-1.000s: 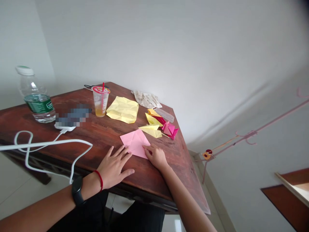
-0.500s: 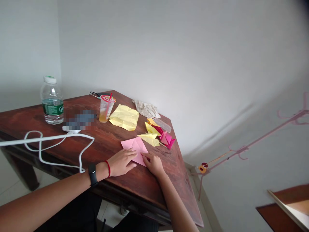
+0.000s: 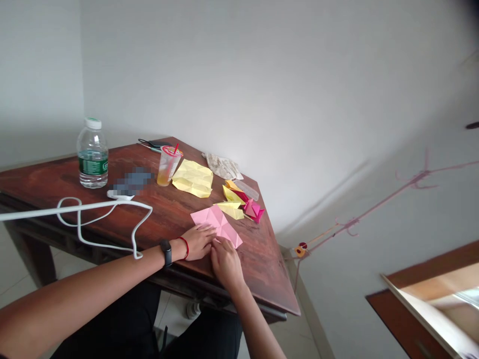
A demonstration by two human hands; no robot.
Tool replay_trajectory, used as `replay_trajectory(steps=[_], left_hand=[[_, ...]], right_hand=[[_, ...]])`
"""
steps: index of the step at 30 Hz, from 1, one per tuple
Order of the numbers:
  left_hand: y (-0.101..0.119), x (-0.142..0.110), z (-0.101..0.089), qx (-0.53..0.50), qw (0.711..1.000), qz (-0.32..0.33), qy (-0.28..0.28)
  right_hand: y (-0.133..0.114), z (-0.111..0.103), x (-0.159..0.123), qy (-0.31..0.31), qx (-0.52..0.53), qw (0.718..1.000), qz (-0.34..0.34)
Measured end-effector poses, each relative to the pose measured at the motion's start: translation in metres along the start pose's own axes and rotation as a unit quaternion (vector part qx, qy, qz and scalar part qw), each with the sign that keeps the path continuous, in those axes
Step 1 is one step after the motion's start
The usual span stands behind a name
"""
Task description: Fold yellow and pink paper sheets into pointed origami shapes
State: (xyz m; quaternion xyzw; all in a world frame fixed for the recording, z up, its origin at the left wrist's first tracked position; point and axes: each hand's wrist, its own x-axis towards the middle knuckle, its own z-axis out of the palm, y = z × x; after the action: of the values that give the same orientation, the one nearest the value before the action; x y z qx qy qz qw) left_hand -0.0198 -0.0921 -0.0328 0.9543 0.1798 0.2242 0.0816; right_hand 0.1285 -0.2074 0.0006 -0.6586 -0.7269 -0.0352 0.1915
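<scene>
Well, dark wood table (image 3: 258,279) carries pink origami paper sheet (image 3: 220,222), grid-creased, lying flat toward table's near side, just beside folded yellow paper piece (image 3: 230,210). Sheet judged light, soft, easily creased; best taken by edges, lightly. Left hand (image 3: 198,242) open, flat, fingers resting on sheet. Right hand (image 3: 225,263) curled at sheet's near corner; possibly pinching, fingertips hidden.

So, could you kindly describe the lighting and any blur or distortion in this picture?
In the head view, soft light covers the wall; a pixelated patch hides something beside the water bottle; the wide lens stretches the left forearm.
</scene>
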Motion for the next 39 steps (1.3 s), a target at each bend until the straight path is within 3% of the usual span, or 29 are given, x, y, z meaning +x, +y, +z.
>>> replay_trajectory(steps=[4,9,24,33,39], left_hand=[[-0.006,0.001,0.004,-0.012,1.0,0.012,-0.014],[-0.013,0.003,0.008,-0.017,0.999,0.021,-0.036],[-0.011,0.001,0.005,0.0,1.0,0.007,-0.03],[0.028,-0.006,-0.012,0.016,0.999,-0.044,-0.011],[0.066,-0.025,-0.025,0.009,0.999,-0.016,-0.036]], right_hand=[[-0.025,0.012,-0.018,-0.033,0.0,0.999,0.037],[-0.028,0.012,-0.013,-0.038,-0.007,0.997,0.072],[0.002,-0.025,-0.034,-0.062,-0.073,0.982,0.164],[0.008,-0.019,-0.018,-0.071,-0.131,0.965,0.215],[0.024,-0.017,-0.012,-0.07,-0.115,0.97,0.202]])
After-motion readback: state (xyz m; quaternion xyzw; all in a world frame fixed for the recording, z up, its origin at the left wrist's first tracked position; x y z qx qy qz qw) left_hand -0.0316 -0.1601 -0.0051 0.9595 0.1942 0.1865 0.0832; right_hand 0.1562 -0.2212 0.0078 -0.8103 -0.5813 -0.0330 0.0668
